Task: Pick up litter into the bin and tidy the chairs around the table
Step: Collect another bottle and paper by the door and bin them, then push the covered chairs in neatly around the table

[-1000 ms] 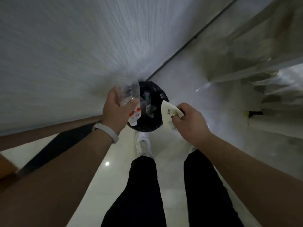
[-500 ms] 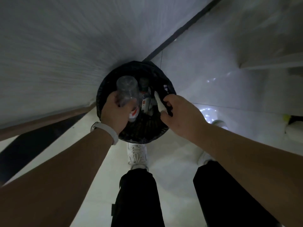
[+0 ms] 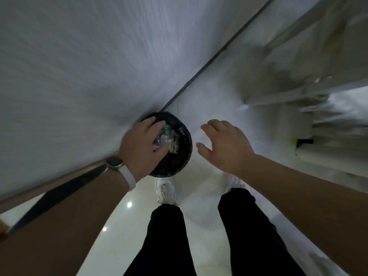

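Nearest, left hand [image 3: 142,148] at the bin's 9 o'clock, fingers spread and empty; right hand [image 3: 225,148] at 3 o'clock, fingers apart, holding nothing. Further, bin [image 3: 175,166] against the wall [image 3: 79,76] — bottles [image 3: 166,136] inside. Litter step apparently done; next, turn toward the chairs.

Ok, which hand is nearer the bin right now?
Left. The left hand is over the bin, covering its left rim; the right hand is off to its right, apart from it.

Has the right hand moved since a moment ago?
Yes. The right hand was over the bin rim; now it hovers open to its right.
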`<state>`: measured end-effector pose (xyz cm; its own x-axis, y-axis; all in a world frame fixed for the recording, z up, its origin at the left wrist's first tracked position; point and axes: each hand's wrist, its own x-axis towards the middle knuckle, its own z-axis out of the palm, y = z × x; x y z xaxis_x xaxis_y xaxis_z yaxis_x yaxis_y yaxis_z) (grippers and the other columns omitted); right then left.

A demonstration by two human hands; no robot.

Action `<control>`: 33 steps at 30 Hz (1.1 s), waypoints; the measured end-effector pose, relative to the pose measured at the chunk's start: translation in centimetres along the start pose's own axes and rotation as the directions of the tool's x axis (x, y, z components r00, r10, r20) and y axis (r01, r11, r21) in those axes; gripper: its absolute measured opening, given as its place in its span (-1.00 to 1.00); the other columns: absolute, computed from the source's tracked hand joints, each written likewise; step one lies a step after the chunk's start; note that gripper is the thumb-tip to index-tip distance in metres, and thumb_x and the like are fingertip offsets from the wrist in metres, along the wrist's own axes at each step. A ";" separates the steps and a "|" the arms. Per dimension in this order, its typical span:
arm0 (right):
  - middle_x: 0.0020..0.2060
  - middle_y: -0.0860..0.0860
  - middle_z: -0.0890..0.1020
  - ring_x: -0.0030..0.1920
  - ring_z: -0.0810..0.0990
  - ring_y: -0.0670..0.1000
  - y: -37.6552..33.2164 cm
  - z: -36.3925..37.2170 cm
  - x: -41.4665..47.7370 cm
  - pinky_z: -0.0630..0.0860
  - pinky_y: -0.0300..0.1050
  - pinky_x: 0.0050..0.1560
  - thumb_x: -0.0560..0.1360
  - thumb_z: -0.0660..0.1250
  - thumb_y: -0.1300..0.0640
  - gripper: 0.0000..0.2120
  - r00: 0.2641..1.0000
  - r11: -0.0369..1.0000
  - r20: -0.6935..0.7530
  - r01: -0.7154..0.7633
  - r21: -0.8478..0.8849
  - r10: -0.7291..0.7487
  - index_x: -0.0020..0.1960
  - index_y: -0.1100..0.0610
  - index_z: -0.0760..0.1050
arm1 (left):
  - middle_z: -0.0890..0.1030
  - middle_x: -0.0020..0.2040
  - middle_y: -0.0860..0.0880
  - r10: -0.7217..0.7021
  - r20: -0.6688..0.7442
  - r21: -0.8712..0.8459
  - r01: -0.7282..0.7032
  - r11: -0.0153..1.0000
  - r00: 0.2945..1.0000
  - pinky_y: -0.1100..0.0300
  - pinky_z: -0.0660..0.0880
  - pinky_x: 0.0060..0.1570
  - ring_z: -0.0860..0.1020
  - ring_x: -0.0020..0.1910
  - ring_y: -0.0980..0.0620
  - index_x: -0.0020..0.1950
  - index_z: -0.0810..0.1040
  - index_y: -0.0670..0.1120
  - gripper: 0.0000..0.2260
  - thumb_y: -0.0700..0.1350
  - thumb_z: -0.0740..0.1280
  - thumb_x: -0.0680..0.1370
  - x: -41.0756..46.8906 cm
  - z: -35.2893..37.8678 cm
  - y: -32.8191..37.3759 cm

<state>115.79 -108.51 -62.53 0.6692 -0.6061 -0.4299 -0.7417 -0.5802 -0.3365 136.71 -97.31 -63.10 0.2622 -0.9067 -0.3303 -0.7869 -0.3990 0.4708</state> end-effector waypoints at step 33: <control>0.22 0.10 0.53 0.20 0.49 0.16 7.4 -40.8 -19.9 0.44 0.06 0.13 0.44 0.20 -0.17 -0.53 0.694 0.943 -0.671 -0.331 0.025 0.261 0.20 0.12 0.49 | 0.58 0.23 -0.19 0.814 -0.211 0.374 -0.725 0.579 0.541 -0.08 0.56 0.09 0.58 0.14 -0.20 0.28 0.57 -0.13 -0.63 0.01 0.35 0.53 9.4 -29.1 43.2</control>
<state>98.80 -122.93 -22.29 0.3013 -0.9372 0.1760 -0.9222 -0.3333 -0.1960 121.47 -127.02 -22.05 -0.3807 -0.8442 0.3774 -0.8544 0.4773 0.2057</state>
